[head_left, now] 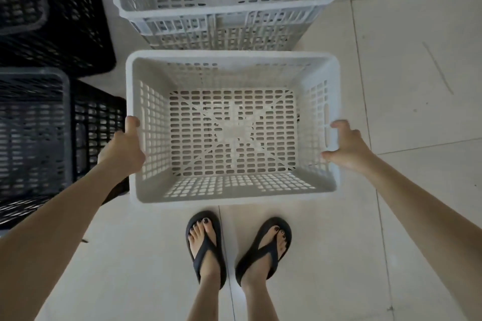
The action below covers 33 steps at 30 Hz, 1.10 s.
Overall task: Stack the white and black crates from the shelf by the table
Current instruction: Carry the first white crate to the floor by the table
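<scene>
I look straight down at a white slotted crate [232, 60], empty, held level in front of my feet. My left hand [125, 146] grips its left rim, thumb over the edge. My right hand [347, 143] grips the right rim at the handle slot. Beyond it stands a stack of white crates [221, 12], the top one empty. On the left are black crates: one stack at the far left [65, 8] and a nearer one [52, 125] right beside the held crate.
Pale floor tiles [404, 73] stretch to the right of the crates and behind me. My feet in black flip-flops [206, 245] stand just behind the held crate.
</scene>
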Available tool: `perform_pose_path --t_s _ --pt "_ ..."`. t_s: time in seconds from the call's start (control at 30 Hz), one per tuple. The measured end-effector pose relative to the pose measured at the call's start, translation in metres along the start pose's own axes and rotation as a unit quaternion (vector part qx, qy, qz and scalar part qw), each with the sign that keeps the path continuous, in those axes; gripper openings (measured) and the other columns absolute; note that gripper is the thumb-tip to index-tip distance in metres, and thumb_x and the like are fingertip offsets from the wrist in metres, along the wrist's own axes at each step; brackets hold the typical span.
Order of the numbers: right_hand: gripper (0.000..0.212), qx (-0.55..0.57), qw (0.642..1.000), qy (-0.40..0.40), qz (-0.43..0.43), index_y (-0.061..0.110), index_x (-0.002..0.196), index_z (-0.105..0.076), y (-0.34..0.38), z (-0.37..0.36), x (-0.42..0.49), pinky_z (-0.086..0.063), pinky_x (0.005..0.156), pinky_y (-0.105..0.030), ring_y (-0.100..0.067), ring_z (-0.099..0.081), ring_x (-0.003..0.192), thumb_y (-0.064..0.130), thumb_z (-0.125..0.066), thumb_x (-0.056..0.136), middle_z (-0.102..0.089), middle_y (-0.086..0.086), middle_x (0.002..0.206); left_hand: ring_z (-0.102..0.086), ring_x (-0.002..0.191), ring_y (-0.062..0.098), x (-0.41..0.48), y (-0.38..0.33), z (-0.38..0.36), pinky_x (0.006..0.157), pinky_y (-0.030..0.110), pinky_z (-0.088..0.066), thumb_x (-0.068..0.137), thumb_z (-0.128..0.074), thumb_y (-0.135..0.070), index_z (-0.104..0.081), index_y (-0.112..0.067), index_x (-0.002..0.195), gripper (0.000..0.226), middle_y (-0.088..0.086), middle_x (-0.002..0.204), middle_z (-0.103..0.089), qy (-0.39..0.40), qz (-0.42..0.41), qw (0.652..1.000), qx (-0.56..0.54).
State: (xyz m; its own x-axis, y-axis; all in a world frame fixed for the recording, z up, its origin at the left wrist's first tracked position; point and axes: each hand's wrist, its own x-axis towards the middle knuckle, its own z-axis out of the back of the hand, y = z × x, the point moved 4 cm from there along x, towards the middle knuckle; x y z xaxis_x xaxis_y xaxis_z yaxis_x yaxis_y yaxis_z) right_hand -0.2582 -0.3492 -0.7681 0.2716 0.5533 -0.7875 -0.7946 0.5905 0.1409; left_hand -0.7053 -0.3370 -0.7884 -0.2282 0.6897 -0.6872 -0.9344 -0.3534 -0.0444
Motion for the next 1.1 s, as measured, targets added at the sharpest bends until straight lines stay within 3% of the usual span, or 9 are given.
perform_pose_path --t_s 0.1,0.2,0.37,0.53,0.8,0.87,0.93,1.03,1.1 --pt "0.079 0.041 0.998 -0.019 -0.045 0.017 0.137 -0.016 -0.005 0.009 0.006 -0.04 0.058 -0.028 -0.028 -0.052 0.09 0.005 -0.069 0.08 -0.047 -0.018 0.11 -0.059 0.064 0.034 0.002 0.005 0.004 0.05 0.035 -0.041 0.085 -0.046 0.006 -0.022 -0.01 0.126 0.05 0.023 0.083 -0.061 -0.005 0.049 0.998 -0.025" --pt "0.083 -0.002 0.998 -0.008 -0.061 0.01 0.142 -0.017 -0.005 0.017 0.004 -0.04 0.069 -0.03 -0.03 -0.051 0.098 0.004 -0.071 0.079 -0.05 -0.018 0.12 -0.062 0.073 0.036 0.0 0.009 0.013 0.054 0.036 -0.044 0.085 -0.051 -0.002 -0.022 -0.008 0.132 0.055 0.02 0.084 -0.06 -0.003 0.081 0.997 -0.003" --pt "0.05 -0.044 0.995 0.024 -0.089 0.002 0.13 -0.035 -0.02 0.04 -0.021 -0.043 0.052 -0.029 -0.029 -0.048 0.094 0.0 -0.054 0.084 -0.047 -0.017 0.119 -0.06 0.092 0.033 -0.023 0.002 0.04 0.077 0.04 -0.053 0.085 -0.049 -0.009 -0.042 0.0 0.11 0.028 0.016 0.101 -0.057 0.083 0.065 0.993 0.062" --pt "0.034 -0.034 0.991 0.057 -0.115 0.001 0.119 -0.038 -0.05 0.078 -0.078 -0.044 0.054 -0.028 -0.021 -0.049 0.074 -0.002 -0.048 0.087 -0.044 -0.006 0.089 -0.061 0.1 0.025 -0.076 -0.017 0.079 0.085 0.036 -0.053 0.081 -0.05 -0.016 -0.056 -0.008 0.119 0.039 0.008 0.109 -0.062 0.126 0.045 0.981 0.141" --pt "0.034 0.037 0.989 0.061 -0.129 0.008 0.114 -0.038 -0.08 0.219 -0.197 -0.046 0.048 -0.026 -0.022 -0.053 0.077 0.002 -0.053 0.085 -0.047 -0.009 0.101 -0.063 0.078 0.018 -0.202 -0.105 0.216 0.062 0.025 -0.046 0.082 -0.052 -0.011 -0.057 -0.012 0.088 0.008 -0.002 0.075 -0.049 0.102 0.005 0.98 0.172" --pt "0.022 0.023 0.993 0.044 -0.106 0.004 0.105 -0.043 -0.077 0.269 -0.215 -0.046 0.05 -0.026 -0.022 -0.053 0.069 0.001 -0.054 0.086 -0.05 -0.012 0.091 -0.066 0.077 0.02 -0.224 -0.138 0.263 0.063 0.025 -0.046 0.081 -0.054 -0.011 -0.05 -0.011 0.07 0.011 -0.002 0.07 -0.05 0.086 -0.015 0.98 0.177" --pt "0.005 0.021 0.996 0.018 -0.081 -0.002 0.09 -0.05 -0.069 0.319 -0.231 -0.044 0.049 -0.026 -0.023 -0.051 0.06 -0.001 -0.054 0.086 -0.049 -0.013 0.074 -0.058 0.054 0.014 -0.245 -0.171 0.309 0.061 0.026 -0.049 0.078 -0.054 -0.009 -0.049 -0.01 0.057 0.021 -0.002 0.058 -0.053 0.065 -0.03 0.982 0.175" --pt "0.02 0.033 0.997 -0.009 -0.063 0.0 0.068 -0.049 -0.059 0.387 -0.247 -0.049 0.056 -0.031 -0.026 -0.055 0.061 -0.001 -0.055 0.087 -0.052 -0.014 0.068 -0.059 0.047 0.009 -0.26 -0.218 0.368 0.067 0.028 -0.058 0.08 -0.055 -0.01 -0.052 -0.01 0.056 0.024 -0.002 0.052 -0.058 0.04 -0.055 0.985 0.161" --pt "0.018 0.043 0.997 -0.024 -0.055 0.0 0.07 -0.049 -0.054 0.43 -0.252 -0.051 0.067 -0.035 -0.029 -0.056 0.071 -0.001 -0.056 0.087 -0.056 -0.017 0.076 -0.065 0.051 0.011 -0.261 -0.246 0.4 0.07 0.028 -0.059 0.081 -0.059 -0.011 -0.056 -0.009 0.064 0.018 -0.001 0.055 -0.063 0.045 -0.059 0.986 0.15"
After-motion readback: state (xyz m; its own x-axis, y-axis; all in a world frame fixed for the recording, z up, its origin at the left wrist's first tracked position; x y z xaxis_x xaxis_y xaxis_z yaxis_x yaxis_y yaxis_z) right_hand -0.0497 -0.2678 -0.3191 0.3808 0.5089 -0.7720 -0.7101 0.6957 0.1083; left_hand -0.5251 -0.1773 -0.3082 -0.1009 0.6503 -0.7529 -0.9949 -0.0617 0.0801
